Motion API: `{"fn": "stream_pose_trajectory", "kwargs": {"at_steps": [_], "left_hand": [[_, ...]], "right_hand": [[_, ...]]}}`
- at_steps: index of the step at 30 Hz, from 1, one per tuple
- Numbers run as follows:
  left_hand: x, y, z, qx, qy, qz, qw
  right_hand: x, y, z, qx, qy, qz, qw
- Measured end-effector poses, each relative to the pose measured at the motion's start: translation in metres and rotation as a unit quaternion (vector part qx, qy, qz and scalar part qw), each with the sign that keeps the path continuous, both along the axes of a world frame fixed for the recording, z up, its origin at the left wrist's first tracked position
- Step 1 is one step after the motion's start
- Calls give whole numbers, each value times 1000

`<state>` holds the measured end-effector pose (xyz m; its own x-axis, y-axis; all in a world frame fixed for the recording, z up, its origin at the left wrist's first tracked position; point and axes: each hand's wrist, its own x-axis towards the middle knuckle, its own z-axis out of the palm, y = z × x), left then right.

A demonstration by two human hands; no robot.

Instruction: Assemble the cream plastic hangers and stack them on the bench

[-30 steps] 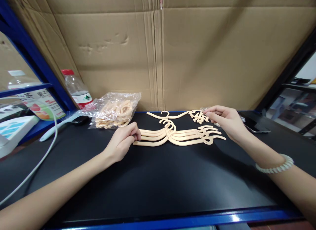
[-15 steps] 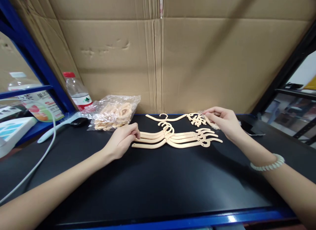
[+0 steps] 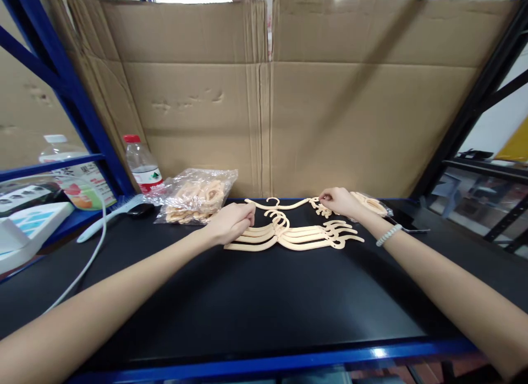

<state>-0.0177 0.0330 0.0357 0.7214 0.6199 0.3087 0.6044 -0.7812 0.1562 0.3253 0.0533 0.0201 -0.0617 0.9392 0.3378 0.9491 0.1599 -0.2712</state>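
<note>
Several beige hangers (image 3: 303, 244) lie overlapped in a row at the middle of the black table, their hooks bunched at the centre. Behind them lies a single beige hanger (image 3: 284, 206). My left hand (image 3: 235, 221), fingers closed, is over the left ends of the hangers; what its fingertips hold, if anything, is hidden. My right hand (image 3: 336, 201) is closed at the small beige pieces (image 3: 322, 209) by the back hanger's right end, and its fingertips' contents are too small to make out.
A clear bag of beige parts (image 3: 193, 199) lies at the back left, another bag (image 3: 369, 203) behind my right wrist. Bottles, a brush, a white cable and a phone (image 3: 408, 223) are around the sides. Cardboard (image 3: 350, 114) stands along the back.
My right hand has moved left from the right bag to the small pieces. My left hand has moved a little right along the back hangers' ends. The view has tilted up.
</note>
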Motion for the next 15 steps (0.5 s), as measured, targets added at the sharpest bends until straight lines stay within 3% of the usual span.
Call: {"fn": "stream_pose_trajectory", "kwargs": {"at_steps": [5, 10, 15], "left_hand": [[18, 33, -5, 16, 33, 18, 999], [29, 71, -18, 40, 58, 26, 997], [35, 89, -30, 45, 95, 39, 994]], "right_hand": [[-9, 20, -3, -38, -58, -27, 997], [-20, 19, -4, -66, -86, -46, 993], [-23, 18, -10, -84, -81, -65, 991]]}}
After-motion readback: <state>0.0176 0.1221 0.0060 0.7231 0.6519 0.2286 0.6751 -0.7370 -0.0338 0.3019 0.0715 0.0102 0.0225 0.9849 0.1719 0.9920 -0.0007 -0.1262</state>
